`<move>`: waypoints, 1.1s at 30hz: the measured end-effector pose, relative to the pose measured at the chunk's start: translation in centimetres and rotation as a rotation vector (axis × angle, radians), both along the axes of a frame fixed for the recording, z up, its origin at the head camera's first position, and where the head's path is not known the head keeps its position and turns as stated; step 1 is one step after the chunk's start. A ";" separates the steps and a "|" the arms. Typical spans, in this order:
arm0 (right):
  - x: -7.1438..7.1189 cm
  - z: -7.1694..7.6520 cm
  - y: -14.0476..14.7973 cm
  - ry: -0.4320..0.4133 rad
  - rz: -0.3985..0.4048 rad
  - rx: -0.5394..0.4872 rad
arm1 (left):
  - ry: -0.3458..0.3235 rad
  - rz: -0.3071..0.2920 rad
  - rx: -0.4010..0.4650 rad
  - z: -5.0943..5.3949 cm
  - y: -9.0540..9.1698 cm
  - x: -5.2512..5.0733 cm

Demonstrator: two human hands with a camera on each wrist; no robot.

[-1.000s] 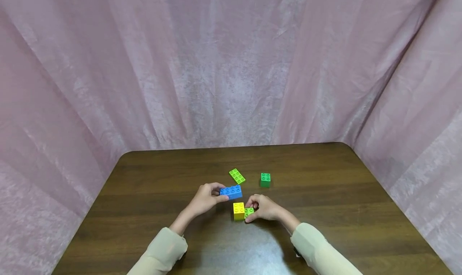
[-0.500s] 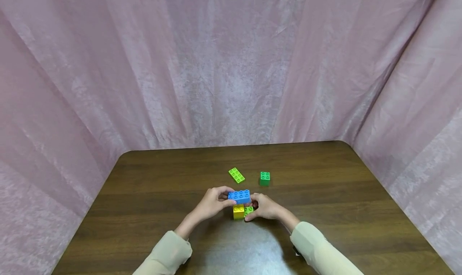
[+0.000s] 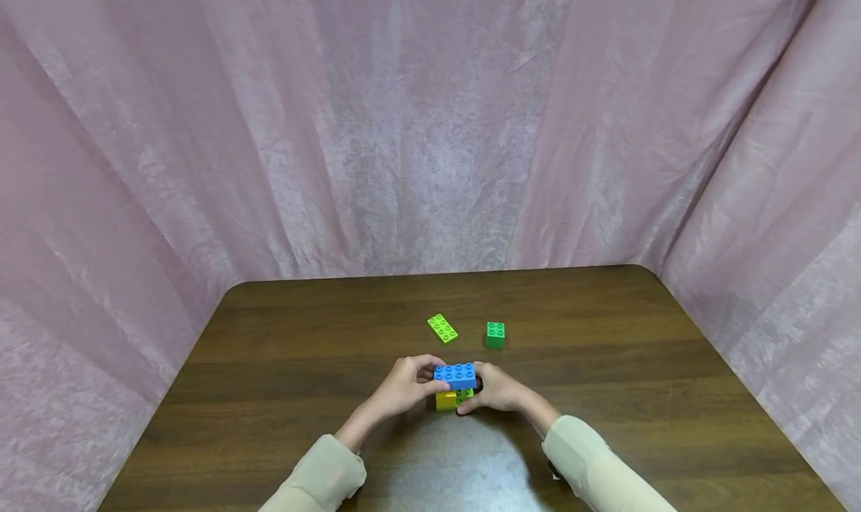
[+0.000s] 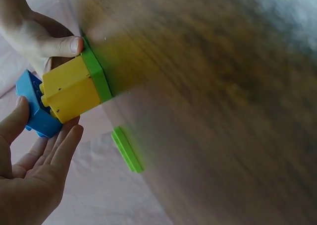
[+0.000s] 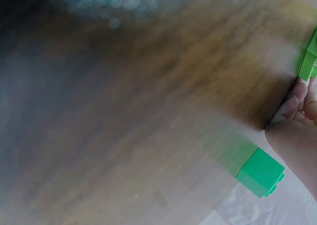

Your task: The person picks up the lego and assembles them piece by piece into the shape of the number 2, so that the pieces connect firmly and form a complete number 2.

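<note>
My left hand [image 3: 402, 383] pinches a blue toy building brick [image 3: 454, 376] between thumb and fingers. The brick hovers over a yellow brick [image 3: 445, 402], hiding its top in the head view. Seen from the left wrist, the blue brick [image 4: 33, 106] is tilted against or just above the studs of the yellow brick [image 4: 72, 90]; whether they are joined I cannot tell. Below, the yellow brick sits on one end of a lime green plate [image 4: 96, 69]. My right hand [image 3: 499, 389] grips that plate's other end, thumb at the near side, and steadies it on the table.
A second lime green studded plate [image 3: 442, 328] lies flat behind the hands. To its right stands a green brick [image 3: 495, 335]. The brown wooden table [image 3: 282, 332] ends at the back before a pink curtain [image 3: 430, 161].
My left hand has carried the blue brick to the right and nearer, from beyond the yellow brick to over it and the plate. My right hand has stayed on the plate.
</note>
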State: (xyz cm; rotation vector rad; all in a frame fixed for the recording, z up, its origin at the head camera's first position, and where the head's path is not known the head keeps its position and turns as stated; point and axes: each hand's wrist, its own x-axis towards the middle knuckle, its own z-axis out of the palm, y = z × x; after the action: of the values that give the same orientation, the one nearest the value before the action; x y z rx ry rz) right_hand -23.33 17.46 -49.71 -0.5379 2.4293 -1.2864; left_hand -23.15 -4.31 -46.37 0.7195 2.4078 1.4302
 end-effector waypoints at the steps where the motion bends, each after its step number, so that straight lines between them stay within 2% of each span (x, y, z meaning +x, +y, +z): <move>1: 0.0 0.0 0.0 0.001 -0.005 0.010 | 0.009 0.000 0.000 0.0 0.0 0.0; 7: -0.2 0.1 -0.3 0.020 -0.021 0.047 | 0.062 -0.019 0.000 0.0 0.1 0.0; 13: -0.3 0.0 -0.3 0.034 -0.015 0.064 | 0.071 -0.028 -0.017 0.1 0.1 0.0; 23: -0.2 0.0 -0.3 0.018 -0.014 0.038 | 0.117 -0.008 -0.043 0.1 0.0 0.3; 33: -0.1 0.0 -0.1 0.007 -0.013 0.044 | 0.164 -0.024 -0.064 -0.2 -0.1 0.4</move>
State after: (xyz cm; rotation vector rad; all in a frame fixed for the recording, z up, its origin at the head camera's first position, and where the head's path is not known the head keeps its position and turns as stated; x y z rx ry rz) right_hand -23.43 17.35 -49.75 -0.5159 2.4645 -1.2353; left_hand -22.73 -4.42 -46.53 0.8785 2.5449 1.3251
